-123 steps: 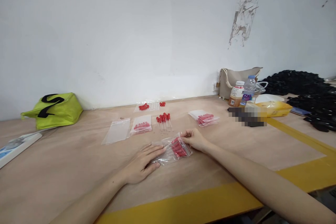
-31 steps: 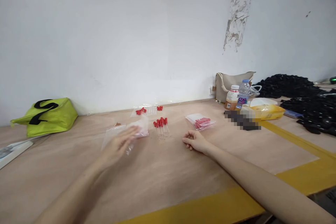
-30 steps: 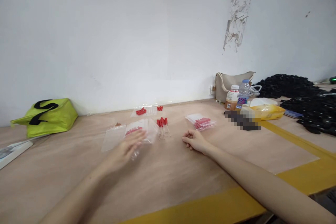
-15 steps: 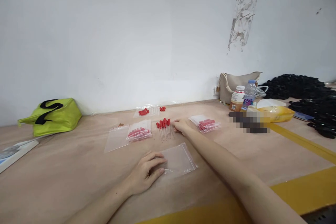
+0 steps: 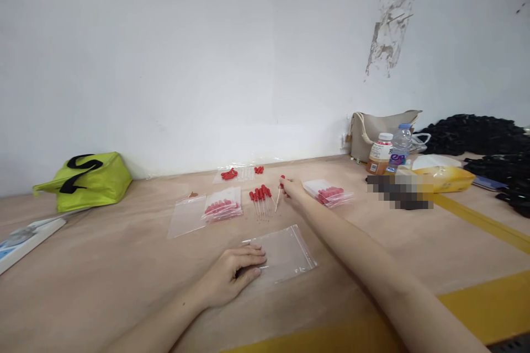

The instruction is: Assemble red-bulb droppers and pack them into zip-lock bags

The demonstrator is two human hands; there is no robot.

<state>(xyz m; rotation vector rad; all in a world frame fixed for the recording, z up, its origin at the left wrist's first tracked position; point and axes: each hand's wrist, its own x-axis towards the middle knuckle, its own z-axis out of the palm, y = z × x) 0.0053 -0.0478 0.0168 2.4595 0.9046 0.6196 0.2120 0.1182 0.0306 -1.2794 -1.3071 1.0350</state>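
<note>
My right hand (image 5: 291,187) is closed on a red-topped dropper (image 5: 279,197), its thin clear stem slanting down to the left. Just left of it, a row of several red-topped droppers (image 5: 260,198) lies side by side on the table. My left hand (image 5: 240,270) lies with fingers extended on the left edge of a clear zip bag (image 5: 285,253), which is flat near me. Filled bags with red tops showing lie in a stack at the left (image 5: 223,205) and another stack at the right (image 5: 329,193). A further flat clear bag (image 5: 185,218) sticks out beside the left stack.
Loose red rubber bulbs (image 5: 229,175) lie on clear plastic near the wall. A lime-green bag (image 5: 93,185) and a white power strip (image 5: 33,240) are at left. Right are a beige bag (image 5: 372,127), two bottles (image 5: 380,154), a yellow tissue pack (image 5: 451,176) and black material (image 5: 476,135).
My right hand has picked a dropper from the row's right end and lifted it slightly up and right. My left hand stays on the zip bag. The view has shifted slightly.
</note>
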